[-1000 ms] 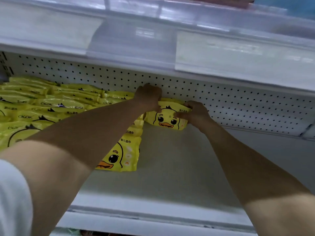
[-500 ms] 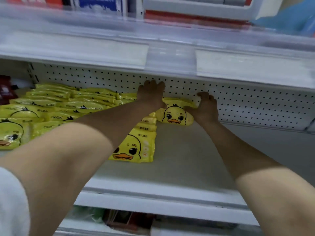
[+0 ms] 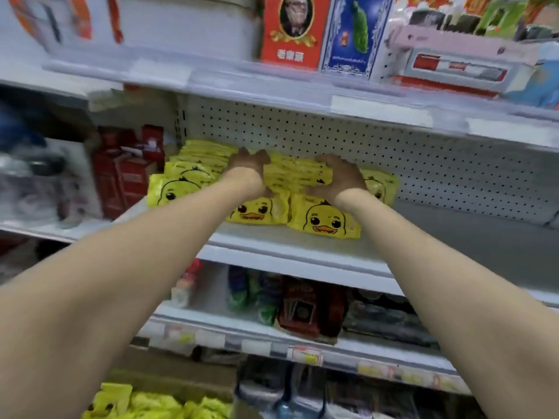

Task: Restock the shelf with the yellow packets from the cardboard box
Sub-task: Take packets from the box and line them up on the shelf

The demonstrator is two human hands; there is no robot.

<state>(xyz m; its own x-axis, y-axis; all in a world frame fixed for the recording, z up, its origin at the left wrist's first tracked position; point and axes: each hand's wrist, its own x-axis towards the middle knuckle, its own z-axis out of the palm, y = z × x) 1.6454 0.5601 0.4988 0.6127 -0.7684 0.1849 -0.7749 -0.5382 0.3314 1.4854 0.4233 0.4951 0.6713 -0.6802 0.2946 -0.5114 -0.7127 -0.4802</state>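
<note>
Yellow packets (image 3: 323, 219) printed with a duck face lie in rows on the left part of the white middle shelf (image 3: 459, 237). My left hand (image 3: 251, 169) rests with spread fingers on the packets at the back of the rows. My right hand (image 3: 340, 176) lies on the packets a little further right, its fingers bent over their tops. A short run of stacked packets (image 3: 295, 173) sits between the two hands. At the bottom left, the cardboard box (image 3: 178, 378) shows more yellow packets (image 3: 151, 405) inside.
Red boxes (image 3: 127, 173) stand just left of the packets. The pegboard back wall (image 3: 438, 176) closes the shelf behind. Above is a shelf with red and blue boxes (image 3: 290, 31). Below is a shelf of dark and green packs (image 3: 302, 309).
The view has pulled back and down, so the shelves above and below and the box now show. Both hands have shifted from the single back packet onto the rows to its left.
</note>
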